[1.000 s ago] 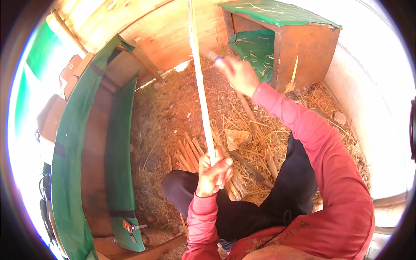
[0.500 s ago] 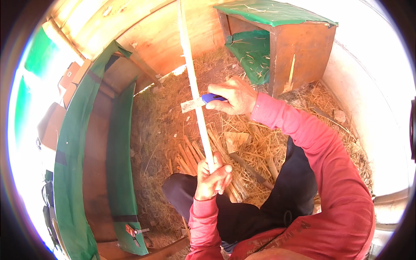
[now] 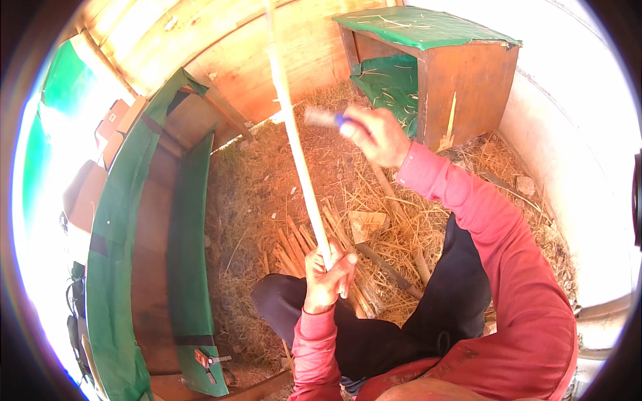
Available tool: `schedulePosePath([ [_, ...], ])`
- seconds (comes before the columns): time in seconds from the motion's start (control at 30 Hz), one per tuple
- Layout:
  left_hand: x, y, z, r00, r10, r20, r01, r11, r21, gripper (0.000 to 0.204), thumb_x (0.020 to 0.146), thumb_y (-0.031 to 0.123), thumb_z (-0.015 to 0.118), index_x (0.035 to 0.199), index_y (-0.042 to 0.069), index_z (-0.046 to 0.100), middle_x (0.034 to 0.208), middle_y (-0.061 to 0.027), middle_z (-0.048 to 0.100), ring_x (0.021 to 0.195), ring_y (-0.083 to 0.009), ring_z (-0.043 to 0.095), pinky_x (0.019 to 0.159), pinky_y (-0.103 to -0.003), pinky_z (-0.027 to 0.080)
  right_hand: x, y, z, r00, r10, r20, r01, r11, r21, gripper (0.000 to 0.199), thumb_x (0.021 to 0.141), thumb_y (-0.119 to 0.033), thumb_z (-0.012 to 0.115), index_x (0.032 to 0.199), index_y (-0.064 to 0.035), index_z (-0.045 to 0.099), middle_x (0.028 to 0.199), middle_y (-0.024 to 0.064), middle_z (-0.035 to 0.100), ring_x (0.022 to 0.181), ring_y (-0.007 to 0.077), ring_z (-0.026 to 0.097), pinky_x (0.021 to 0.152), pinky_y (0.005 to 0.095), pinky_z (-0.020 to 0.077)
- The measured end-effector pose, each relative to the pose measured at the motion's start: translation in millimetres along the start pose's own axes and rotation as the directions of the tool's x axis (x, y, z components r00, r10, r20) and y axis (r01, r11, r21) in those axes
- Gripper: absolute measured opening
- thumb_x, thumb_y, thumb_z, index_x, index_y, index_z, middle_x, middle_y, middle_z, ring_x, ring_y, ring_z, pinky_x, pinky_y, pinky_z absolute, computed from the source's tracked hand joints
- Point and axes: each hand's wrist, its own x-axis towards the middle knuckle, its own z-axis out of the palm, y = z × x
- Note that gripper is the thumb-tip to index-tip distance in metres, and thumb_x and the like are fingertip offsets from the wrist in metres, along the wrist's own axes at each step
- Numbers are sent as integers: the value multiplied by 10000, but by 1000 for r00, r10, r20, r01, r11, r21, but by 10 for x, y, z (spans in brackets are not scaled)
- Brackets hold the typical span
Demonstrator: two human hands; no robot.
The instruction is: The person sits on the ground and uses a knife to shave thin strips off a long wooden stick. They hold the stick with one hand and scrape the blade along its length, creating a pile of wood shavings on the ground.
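Note:
A long, pale wooden stick (image 3: pixel 297 147) slants up and away from my left hand (image 3: pixel 326 279), whose fingers are wrapped round its lower end. To the right of the stick, my right hand (image 3: pixel 380 137) is closed on the blue handle of a broad-bladed knife (image 3: pixel 321 118). The blade points left toward the stick and is smeared by motion; a gap shows between the two. Split wooden strips (image 3: pixel 294 247) lie in a bundle below the stick, beside my knee.
A wooden cabinet (image 3: pixel 468 93) with a green cover stands at the far right. On the left runs a green-covered shelf (image 3: pixel 114 267), with a red-and-silver tool (image 3: pixel 210 361) at its near end. A wood block (image 3: pixel 368 225), poles and straw litter the ground.
My right hand and the knife have moved up and right, off the stick the blade was touching. The stick's upper part leans slightly more left; my left hand keeps its hold.

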Motion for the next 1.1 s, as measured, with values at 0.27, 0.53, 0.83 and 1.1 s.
schedulePosePath([
  [0.27,-26,-9,59,997,-45,57,43,998,46,345,884,-33,616,671,108,384,440,9,426,313,-73,382,317,-213,271,-127,14,148,956,-199,215,208,978,-17,360,942,-443,540,818,-107,571,565,132,548,534,338,601,489,445,442],
  [0.53,-45,-14,65,989,-61,132,63,998,-10,358,887,-54,591,677,116,355,430,15,399,297,-76,350,308,-224,239,219,733,-205,806,386,-449,-427,904,10,427,976,-449,469,862,-62,608,622,158,580,557,338,604,540,412,461],
  [0.83,-52,14,4,995,-72,76,79,992,-100,356,880,-64,585,691,124,349,425,11,400,291,-92,357,295,-228,258,-137,-78,87,968,-134,211,152,986,-72,390,956,-451,507,876,-81,602,615,137,591,527,357,580,513,461,438],
  [1.1,-30,-13,36,998,-53,42,48,993,111,352,898,-19,612,688,115,364,440,8,419,309,-74,378,307,-219,282,178,579,-127,810,485,-329,-520,854,-23,506,948,-533,473,868,-61,638,667,170,604,587,351,597,555,440,449],
])
